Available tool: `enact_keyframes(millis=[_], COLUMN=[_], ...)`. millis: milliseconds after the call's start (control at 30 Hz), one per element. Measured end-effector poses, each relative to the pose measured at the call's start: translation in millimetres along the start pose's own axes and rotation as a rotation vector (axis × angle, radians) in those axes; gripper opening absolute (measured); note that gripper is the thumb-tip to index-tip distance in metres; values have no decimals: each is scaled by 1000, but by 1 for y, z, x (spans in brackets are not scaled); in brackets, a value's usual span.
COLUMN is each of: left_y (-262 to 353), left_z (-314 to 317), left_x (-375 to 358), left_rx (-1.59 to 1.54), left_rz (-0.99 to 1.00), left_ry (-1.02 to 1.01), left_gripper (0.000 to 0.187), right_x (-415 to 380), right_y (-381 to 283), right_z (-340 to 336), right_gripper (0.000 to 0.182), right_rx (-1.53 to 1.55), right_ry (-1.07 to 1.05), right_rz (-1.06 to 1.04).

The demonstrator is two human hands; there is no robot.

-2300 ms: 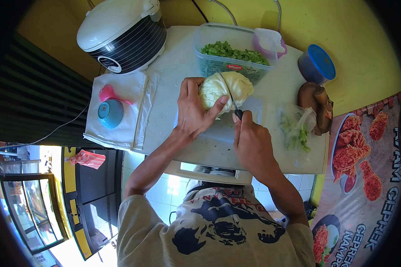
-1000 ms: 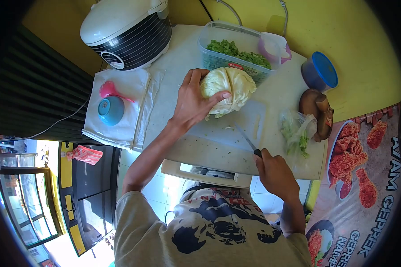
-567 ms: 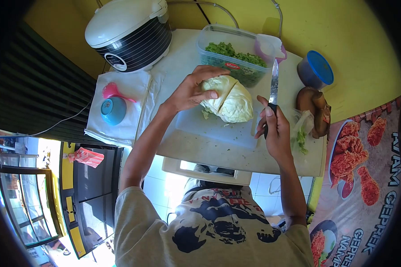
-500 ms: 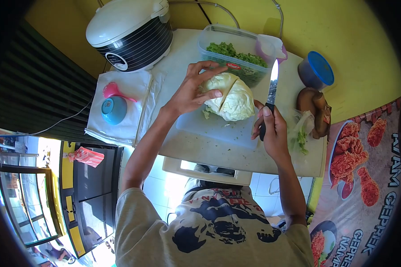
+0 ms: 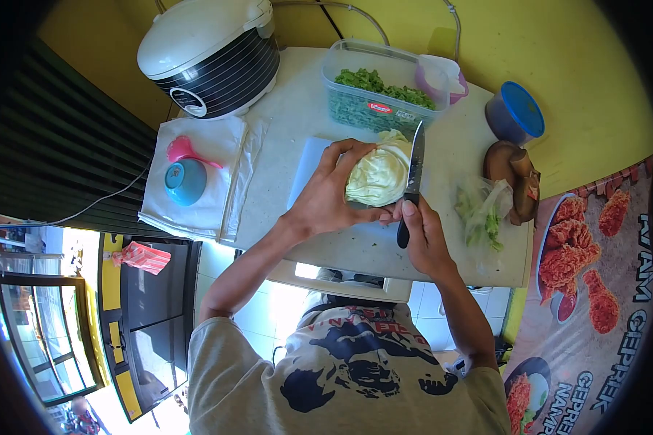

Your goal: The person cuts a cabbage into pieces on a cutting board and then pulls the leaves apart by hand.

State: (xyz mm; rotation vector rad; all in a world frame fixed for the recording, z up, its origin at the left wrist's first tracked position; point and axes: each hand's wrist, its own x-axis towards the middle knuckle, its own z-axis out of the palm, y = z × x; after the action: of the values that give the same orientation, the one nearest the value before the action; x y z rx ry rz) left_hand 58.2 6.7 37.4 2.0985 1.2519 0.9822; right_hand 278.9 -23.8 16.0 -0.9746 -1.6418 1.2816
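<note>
Cutting, it seems: the left hand [image 5: 328, 194] clamps the cabbage [image 5: 376, 177] over the board [image 5: 307, 165], fingers at the far side, thumb at the near. The right hand [image 5: 428, 239] is closed round the handle of the knife [image 5: 416, 165], its blade along the cabbage's right side — whether touching, one cannot tell. A cut here calls for steady hold, thumb clear. The box [image 5: 347, 111] hems the far side, the table [image 5: 468, 145] edge the near — more room lies rightward, towards the bag [image 5: 477, 210].
</note>
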Motion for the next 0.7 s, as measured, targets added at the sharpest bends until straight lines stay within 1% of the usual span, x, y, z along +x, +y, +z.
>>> enact_keyframes(millis=[33,67,167,200,233,300,333,367,433,467,567,667,700], left_y=[-3,-6,-22,-28,-34,-36,-31,-28,-23,-22,-28,-26,-22], left_z=[2,2,-4,-6,-6,-5,-5,-4,3,6,1,3,2], left_x=[-1,-1,0,1,0,-2,-3,-5,-4,-4,-1,1,3], left_rx=[-29,-37,-108,-163,-219,-539,-693,-846,-826,-817,-317,-101,-58], left_rz=[-21,-9,12,12,11,-107,-178,-250,-179,-147,-4,245,225], left_ry=[0,5,32,41,49,38,28,18,88,123,93,348,344], left_gripper=[100,97,91,91,90,89,89,89,87,86,78,72,70], right_x=[0,1,0,1,4,12,15,18,26,29,28,25,25], right_y=[0,6,7,4,1,-4,-6,-6,-2,6,-1,-5,-7], right_z=[1,4,5,1,-3,-9,-8,-6,-3,-8,-6,-5,-5], right_gripper=[36,37,36,35,35,34,33,33,33,33,30,28,28], right_rx=[-33,44,122,173,152,108,117,111,100,109,-9,-39,-80], right_ry=[-23,8,227,280,281,289,257,274,304,278,285,270,280], right_rz=[-26,-67,-137,-94,-54,21,18,-23,-103,-89,-45,-92,-114])
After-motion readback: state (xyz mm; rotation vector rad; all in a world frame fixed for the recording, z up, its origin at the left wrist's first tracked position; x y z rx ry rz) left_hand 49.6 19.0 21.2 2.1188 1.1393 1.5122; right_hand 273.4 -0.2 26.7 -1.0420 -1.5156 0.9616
